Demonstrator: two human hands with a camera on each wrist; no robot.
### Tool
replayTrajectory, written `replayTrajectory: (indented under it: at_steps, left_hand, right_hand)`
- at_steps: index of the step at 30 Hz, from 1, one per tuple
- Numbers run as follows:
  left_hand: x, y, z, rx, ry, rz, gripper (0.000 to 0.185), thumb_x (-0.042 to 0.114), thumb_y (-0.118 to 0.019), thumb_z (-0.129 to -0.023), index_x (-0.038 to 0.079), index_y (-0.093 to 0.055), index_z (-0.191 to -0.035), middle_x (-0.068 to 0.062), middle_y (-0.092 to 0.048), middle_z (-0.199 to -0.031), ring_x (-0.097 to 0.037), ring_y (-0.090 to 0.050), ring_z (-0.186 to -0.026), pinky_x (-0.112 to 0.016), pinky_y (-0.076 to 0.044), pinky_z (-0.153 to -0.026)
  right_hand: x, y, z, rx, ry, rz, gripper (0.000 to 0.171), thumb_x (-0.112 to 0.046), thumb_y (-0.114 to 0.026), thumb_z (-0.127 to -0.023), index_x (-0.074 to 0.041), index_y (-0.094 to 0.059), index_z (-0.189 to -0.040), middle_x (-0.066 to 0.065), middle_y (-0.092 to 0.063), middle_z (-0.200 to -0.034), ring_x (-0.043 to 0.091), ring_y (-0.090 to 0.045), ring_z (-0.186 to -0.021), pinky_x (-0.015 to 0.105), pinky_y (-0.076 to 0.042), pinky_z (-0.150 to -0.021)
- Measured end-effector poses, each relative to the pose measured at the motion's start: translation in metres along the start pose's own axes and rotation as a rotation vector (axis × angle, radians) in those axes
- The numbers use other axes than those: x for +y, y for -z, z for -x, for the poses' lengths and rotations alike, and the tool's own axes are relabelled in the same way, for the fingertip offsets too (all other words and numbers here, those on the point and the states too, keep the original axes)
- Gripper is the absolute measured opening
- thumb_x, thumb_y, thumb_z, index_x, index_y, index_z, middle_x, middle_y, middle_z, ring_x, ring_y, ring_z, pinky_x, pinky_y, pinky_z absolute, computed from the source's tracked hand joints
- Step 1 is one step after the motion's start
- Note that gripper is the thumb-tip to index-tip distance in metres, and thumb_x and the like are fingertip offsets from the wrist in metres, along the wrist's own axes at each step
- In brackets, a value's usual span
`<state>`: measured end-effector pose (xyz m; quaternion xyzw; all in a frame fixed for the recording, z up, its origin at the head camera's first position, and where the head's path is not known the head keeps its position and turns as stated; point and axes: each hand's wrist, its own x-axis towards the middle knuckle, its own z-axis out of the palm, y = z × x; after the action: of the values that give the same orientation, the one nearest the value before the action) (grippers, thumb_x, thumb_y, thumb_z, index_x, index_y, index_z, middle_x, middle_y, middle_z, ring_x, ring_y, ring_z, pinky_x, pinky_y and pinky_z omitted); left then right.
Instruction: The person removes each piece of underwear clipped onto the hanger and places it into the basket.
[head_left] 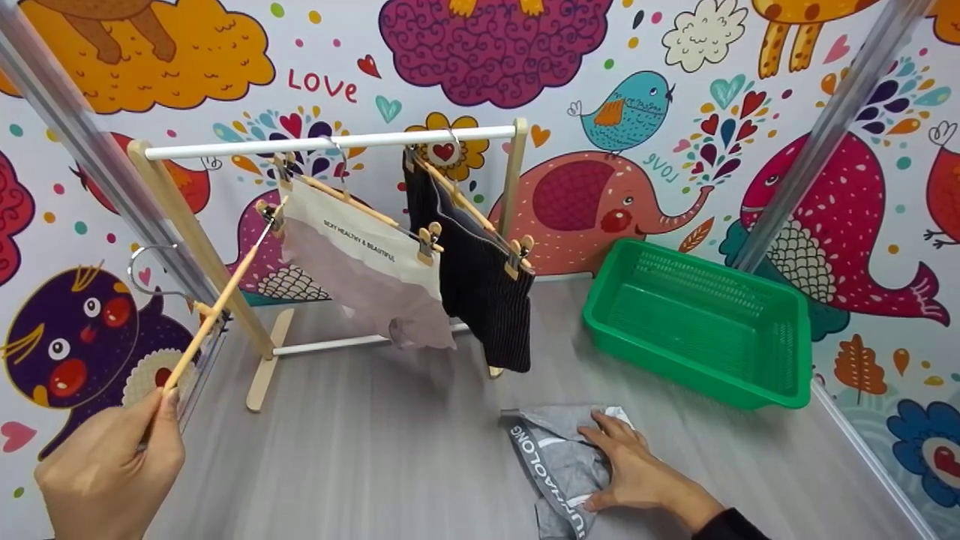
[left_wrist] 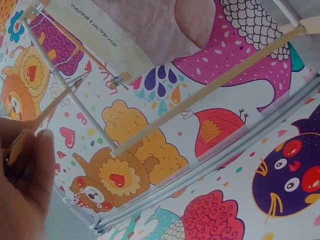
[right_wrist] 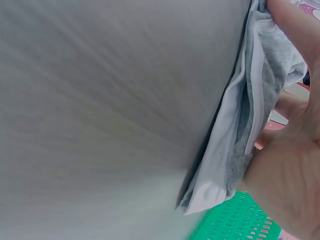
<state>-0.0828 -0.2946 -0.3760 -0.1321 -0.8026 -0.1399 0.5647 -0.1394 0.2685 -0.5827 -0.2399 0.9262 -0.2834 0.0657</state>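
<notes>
L grip (head_left: 112, 465) pinches wooden hanger (head_left: 217, 307), R grip (head_left: 634, 465) spread flat on grey underwear (head_left: 555, 457) (green basket (head_left: 787, 352) nearby).

Wooden clip hanger (head_left: 217, 311) tilted — grey underwear (head_left: 559, 465) crumpled (on table).

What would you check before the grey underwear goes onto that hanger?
1. Left hand grips the hanger: ok.
2. Right hand on the grey underwear: ok, resting on it, not lifted.
3. Hanger clips open: cannot tell.
4. Free space on the rail left of the beige underwear: ok.
5. Waistband flat: not ok, crumpled.
6. Green basket out of the way: ok.
</notes>
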Motion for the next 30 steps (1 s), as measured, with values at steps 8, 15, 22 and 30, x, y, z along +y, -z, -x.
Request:
replayTrajectory:
  at_steps: [8,15,22,30]
  left_hand:
    - [0.003,-0.007,-0.01,0.03,-0.084,-0.046,0.024,0.007,-0.063,-0.09,-0.014,-0.074,-0.086,-0.021,-0.056,-0.057,-0.033,-0.042,-0.04,-0.043,-0.033,-0.036]
    - [0.003,-0.006,-0.018,-0.045,-0.052,-0.103,0.026,0.007,-0.061,-0.093,-0.015,-0.073,-0.086,-0.016,-0.047,-0.051,-0.027,-0.039,-0.038,-0.036,-0.03,-0.034]
    - [0.007,-0.01,-0.026,-0.091,-0.066,-0.165,0.019,0.0,-0.062,-0.092,-0.017,-0.073,-0.092,-0.023,-0.055,-0.057,-0.036,-0.048,-0.04,-0.046,-0.038,-0.034]
    - [0.009,-0.019,-0.04,-0.127,-0.031,-0.189,0.015,-0.005,-0.061,-0.092,-0.016,-0.069,-0.085,-0.024,-0.055,-0.057,-0.038,-0.046,-0.04,-0.05,-0.037,-0.035]
  right_hand:
    - [-0.001,0.0,0.001,-0.018,-0.012,-0.013,0.097,-0.044,-0.098,-0.065,0.0,-0.06,-0.142,0.033,-0.041,-0.154,0.056,-0.035,-0.141,0.081,-0.028,-0.104]
    - [-0.001,0.0,0.002,-0.012,-0.01,-0.006,0.086,-0.041,-0.097,-0.069,-0.002,-0.064,-0.138,0.028,-0.046,-0.151,0.052,-0.039,-0.139,0.077,-0.033,-0.101]
    - [-0.005,0.0,0.002,-0.009,0.036,0.013,0.069,-0.032,-0.094,-0.075,-0.003,-0.068,-0.132,0.022,-0.053,-0.144,0.044,-0.046,-0.132,0.066,-0.038,-0.099]
    - [-0.005,-0.008,0.001,0.097,0.156,0.11,0.047,-0.027,-0.091,-0.08,-0.005,-0.075,-0.119,0.008,-0.066,-0.125,0.029,-0.059,-0.111,0.047,-0.052,-0.094]
